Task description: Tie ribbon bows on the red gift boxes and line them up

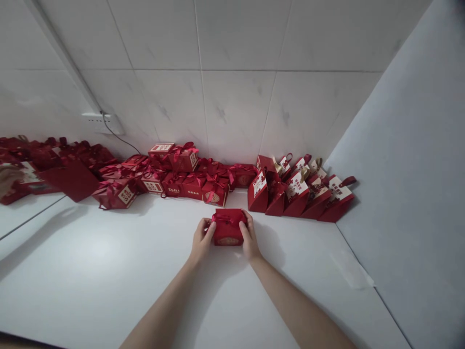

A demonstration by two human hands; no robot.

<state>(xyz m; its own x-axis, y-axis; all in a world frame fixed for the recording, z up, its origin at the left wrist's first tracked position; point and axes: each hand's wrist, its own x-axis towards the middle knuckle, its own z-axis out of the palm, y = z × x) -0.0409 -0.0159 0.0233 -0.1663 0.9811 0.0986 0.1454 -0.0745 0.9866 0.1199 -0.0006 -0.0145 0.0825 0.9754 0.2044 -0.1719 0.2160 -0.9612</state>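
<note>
A red gift box [228,233] with a ribbon bow across its upper part and a gold emblem on its front is held between my two hands, over the white table. My left hand [203,237] grips its left side, thumb toward the front. On the opposite side my right hand [250,236] is closed round the edge in the same way. The fingers behind the box are partly hidden. Just beyond it, a row of similar red boxes with ribbons [194,186] is heaped along the wall.
Red pointed boxes with white labels [298,189] stand in rows at the back right, by a grey side panel [410,160]. More red boxes and bags [72,174] fill the far left, with a blurred hand at the edge. A socket strip [103,122] with a cable is on the tiled wall.
</note>
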